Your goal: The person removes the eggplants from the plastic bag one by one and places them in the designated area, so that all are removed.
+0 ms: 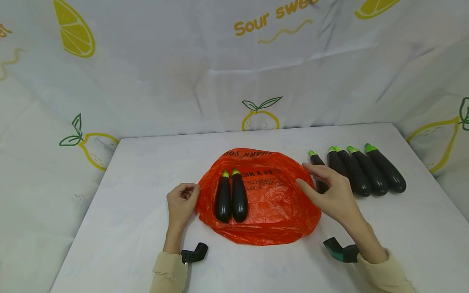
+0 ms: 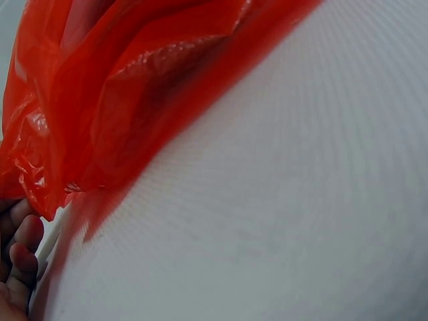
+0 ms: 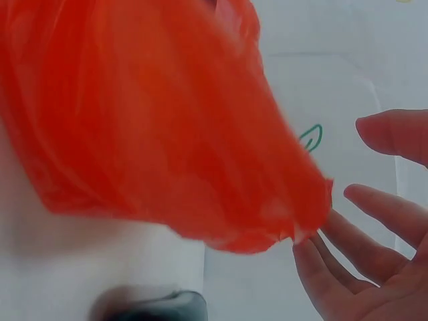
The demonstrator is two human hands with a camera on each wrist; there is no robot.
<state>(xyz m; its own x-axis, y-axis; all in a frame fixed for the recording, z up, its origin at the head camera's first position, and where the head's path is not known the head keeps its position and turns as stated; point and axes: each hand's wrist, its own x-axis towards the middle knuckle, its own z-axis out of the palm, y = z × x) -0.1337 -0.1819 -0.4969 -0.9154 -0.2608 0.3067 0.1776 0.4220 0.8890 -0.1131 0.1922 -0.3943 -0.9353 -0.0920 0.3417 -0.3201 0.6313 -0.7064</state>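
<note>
A red plastic bag [image 1: 267,203] with printed lettering lies spread with its mouth wide, facing up. Two dark eggplants [image 1: 239,199] with green caps lie side by side in its left half. At the bag's left edge my left hand [image 1: 182,203] pinches the plastic, its other fingers curled, as the left wrist view also shows at the bag's crumpled edge [image 2: 40,180]. My right hand [image 1: 333,193] is at the right rim, thumb and fingers spread apart. In the right wrist view, fingertips [image 3: 304,251] of that hand meet the bag's corner.
Several more eggplants [image 1: 384,169] lie in a row at the right of the white table [image 1: 139,171], one partly hidden behind my right hand. Black wrist devices [image 1: 196,253] sit on both wrists. A white cloth [image 1: 165,81] with lemon prints hangs behind the table.
</note>
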